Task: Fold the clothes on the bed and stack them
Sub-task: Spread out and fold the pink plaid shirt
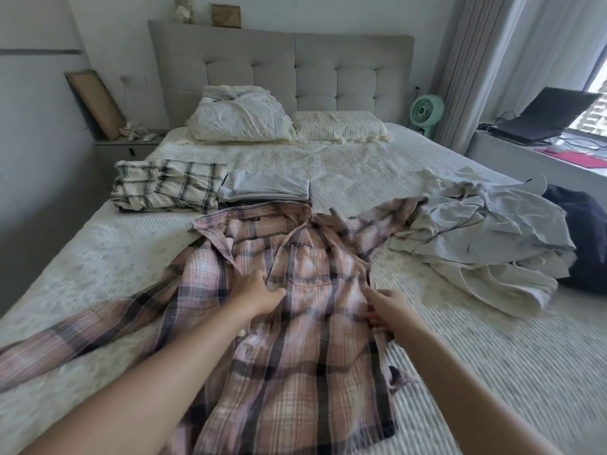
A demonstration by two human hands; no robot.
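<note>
We had the pink plaid shirt (295, 323) spread front-up on the bed (492, 372), its collar toward the headboard (282, 70) and one sleeve trailing off to the left of the shirt's body. Our left hand (259, 295) lay on the shirt's middle, just beside the chest pocket, fingers curled into the cloth at the front edge. Our right hand (382, 310) sat on the shirt's right side, its fingers bent and pinching a fold of fabric there. Beyond the shirt's collar lay two folded items side by side: a cream checked garment (170, 188) and, touching the collar, a pale grey folded piece (266, 188). To the right of the shirt, a loose heap of light clothes (486, 238) waited unfolded, one shirt sleeve reaching onto it. Two pillows (243, 121) rested against the headboard, well apart from the shirt.
</note>
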